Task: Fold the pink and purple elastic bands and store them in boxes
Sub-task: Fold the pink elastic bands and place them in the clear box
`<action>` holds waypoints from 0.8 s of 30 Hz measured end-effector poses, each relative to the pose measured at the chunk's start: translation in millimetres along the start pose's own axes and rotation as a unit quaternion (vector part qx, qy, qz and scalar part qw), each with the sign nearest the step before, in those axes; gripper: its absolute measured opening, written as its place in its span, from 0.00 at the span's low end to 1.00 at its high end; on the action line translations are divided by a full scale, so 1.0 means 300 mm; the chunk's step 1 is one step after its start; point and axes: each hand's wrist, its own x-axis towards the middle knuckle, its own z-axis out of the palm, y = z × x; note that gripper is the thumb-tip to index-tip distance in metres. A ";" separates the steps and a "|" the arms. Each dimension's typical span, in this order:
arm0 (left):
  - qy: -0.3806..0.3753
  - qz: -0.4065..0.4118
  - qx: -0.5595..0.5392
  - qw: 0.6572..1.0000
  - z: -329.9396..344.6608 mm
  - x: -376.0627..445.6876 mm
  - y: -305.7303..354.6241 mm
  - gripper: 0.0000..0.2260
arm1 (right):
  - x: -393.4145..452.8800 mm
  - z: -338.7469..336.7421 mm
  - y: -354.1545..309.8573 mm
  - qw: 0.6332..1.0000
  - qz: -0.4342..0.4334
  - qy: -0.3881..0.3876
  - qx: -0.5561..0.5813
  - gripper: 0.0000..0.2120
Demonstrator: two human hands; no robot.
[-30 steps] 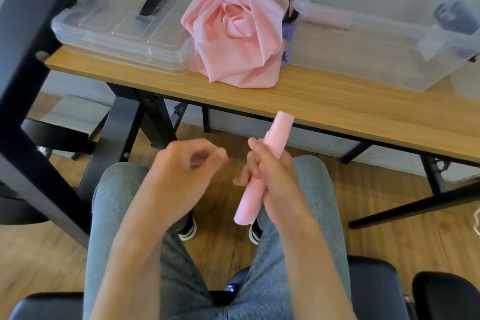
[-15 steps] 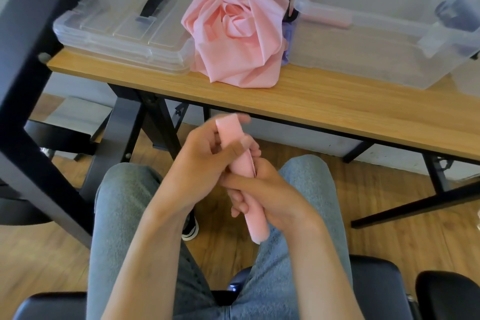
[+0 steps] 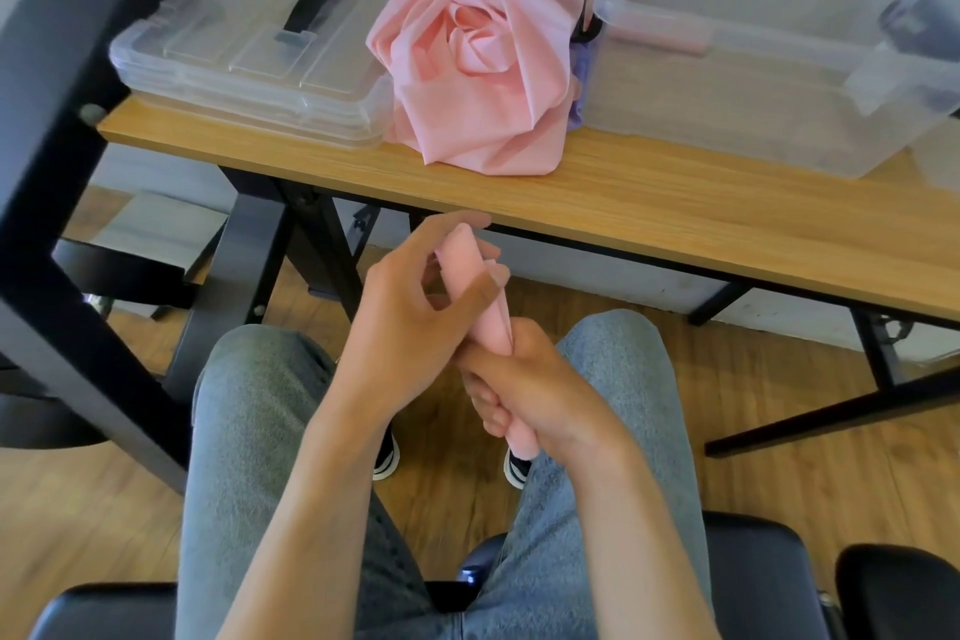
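A smooth pink band (image 3: 488, 307), rolled into a narrow tube, sits above the lap. The right hand (image 3: 540, 395) grips its lower half; the left hand (image 3: 410, 322) pinches its top. Beyond, crumpled pink cloth (image 3: 478, 68) lies on the wooden table (image 3: 675, 213) between clear plastic boxes (image 3: 753, 83).

A wooden worktop (image 3: 675, 203) crosses the upper frame; a black chair seat (image 3: 748, 582) sits lower right on wood flooring (image 3: 67, 509).
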 end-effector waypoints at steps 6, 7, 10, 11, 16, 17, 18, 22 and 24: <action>0.008 0.005 -0.007 1.000 0.006 -0.003 -0.010 0.19 | -0.005 0.004 -0.007 1.000 0.003 -0.001 0.016 0.13; 0.006 0.007 -0.007 1.000 0.009 -0.004 -0.010 0.19 | -0.005 0.005 -0.008 1.000 0.003 -0.003 0.020 0.13; 0.011 0.011 0.004 1.000 0.018 -0.011 -0.011 0.17 | -0.004 0.008 -0.009 1.000 0.003 -0.005 0.026 0.14; 0.017 0.012 0.009 1.000 0.018 -0.012 -0.013 0.16 | -0.005 0.007 -0.009 1.000 0.003 -0.005 0.024 0.14; 0.037 0.007 0.016 0.999 0.035 -0.015 -0.012 0.09 | 0.000 0.009 -0.007 1.000 0.008 -0.003 0.026 0.12; 0.034 0.005 0.011 0.999 0.045 -0.017 -0.006 0.08 | 0.004 0.011 -0.005 0.999 0.010 0.001 0.031 0.09; 0.029 0.003 0.009 1.000 0.053 -0.018 -0.001 0.10 | 0.009 0.013 -0.003 0.999 0.012 0.009 0.040 0.07; 0.006 -0.003 -0.044 0.999 0.043 -0.001 0.011 0.17 | 0.013 0.002 -0.018 0.998 -0.011 0.038 0.039 0.08; -0.011 -0.026 -0.094 0.995 0.039 0.009 0.020 0.21 | 0.012 -0.007 -0.035 0.998 -0.031 0.043 0.020 0.10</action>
